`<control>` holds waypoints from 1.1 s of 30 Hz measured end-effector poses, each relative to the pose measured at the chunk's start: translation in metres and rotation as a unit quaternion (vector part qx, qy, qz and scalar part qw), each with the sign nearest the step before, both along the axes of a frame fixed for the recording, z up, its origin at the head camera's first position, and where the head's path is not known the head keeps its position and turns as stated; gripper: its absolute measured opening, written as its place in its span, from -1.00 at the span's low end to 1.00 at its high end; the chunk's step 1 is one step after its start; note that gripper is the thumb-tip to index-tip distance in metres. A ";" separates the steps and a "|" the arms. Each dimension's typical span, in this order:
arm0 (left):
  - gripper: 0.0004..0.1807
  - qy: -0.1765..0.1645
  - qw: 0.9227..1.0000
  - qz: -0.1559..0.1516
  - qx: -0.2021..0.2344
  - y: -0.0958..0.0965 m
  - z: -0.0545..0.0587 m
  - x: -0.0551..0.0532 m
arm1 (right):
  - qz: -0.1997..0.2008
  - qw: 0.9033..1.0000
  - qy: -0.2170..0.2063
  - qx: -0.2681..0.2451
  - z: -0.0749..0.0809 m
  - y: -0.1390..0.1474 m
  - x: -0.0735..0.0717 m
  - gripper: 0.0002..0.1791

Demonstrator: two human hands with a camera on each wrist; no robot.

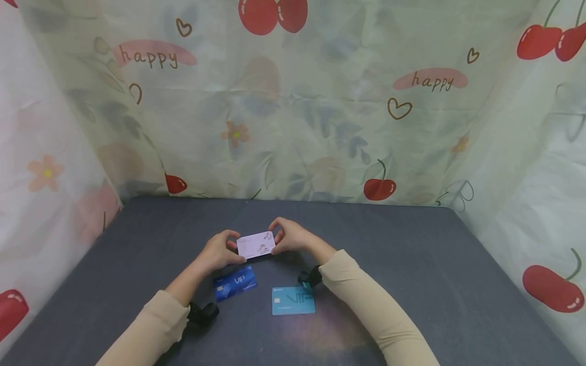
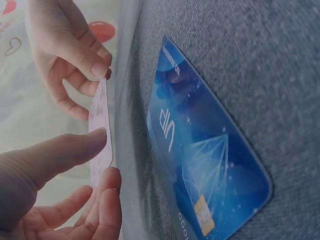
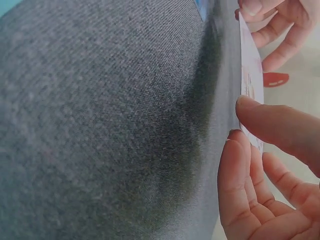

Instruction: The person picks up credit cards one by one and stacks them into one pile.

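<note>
A pale pink card (image 1: 255, 245) with small printed flowers is held between both hands above the table. My left hand (image 1: 220, 251) pinches its left end between thumb and fingers; my right hand (image 1: 291, 236) pinches the right end the same way. In the left wrist view the pink card (image 2: 100, 125) is seen nearly edge-on, and likewise the pink card (image 3: 251, 80) in the right wrist view. Below the left hand lies a dark blue VIP card (image 1: 235, 283) with a gold chip. A light blue VIP card (image 1: 293, 301) lies nearer, below the right wrist.
The cards lie on a dark grey cloth-covered table (image 1: 389, 239). A curtain (image 1: 293, 117) printed with cherries and hearts hangs behind it and along both sides. Black wrist straps with cameras (image 1: 203, 313) jut from beneath the beige sleeves, close to the two lying cards.
</note>
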State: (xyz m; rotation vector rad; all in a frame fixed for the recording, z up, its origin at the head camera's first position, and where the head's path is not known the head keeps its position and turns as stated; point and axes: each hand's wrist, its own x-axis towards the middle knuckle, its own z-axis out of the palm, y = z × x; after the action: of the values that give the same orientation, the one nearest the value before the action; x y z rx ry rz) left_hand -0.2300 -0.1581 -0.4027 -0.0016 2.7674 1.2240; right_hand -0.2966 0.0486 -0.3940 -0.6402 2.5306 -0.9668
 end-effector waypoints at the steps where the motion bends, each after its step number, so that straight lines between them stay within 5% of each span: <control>1: -0.30 0.001 1.000 0.001 0.003 0.000 0.000 0.000 | 0.000 1.000 0.002 -0.001 0.000 0.001 0.000 -0.40; 18: -0.32 0.020 0.996 0.001 0.087 0.007 0.002 0.010 | -0.005 0.999 -0.015 -0.050 0.005 0.014 0.009 -0.38; 33: -0.36 0.034 0.995 -0.006 0.096 0.010 0.002 0.015 | 0.004 0.996 -0.010 -0.085 0.006 0.025 0.018 -0.36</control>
State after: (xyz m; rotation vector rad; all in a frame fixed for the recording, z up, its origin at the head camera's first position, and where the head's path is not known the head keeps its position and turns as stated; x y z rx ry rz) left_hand -0.2148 -0.1482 -0.4005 0.0743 2.6883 1.5077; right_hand -0.2787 0.0739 -0.3878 -0.6837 2.4450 -1.1893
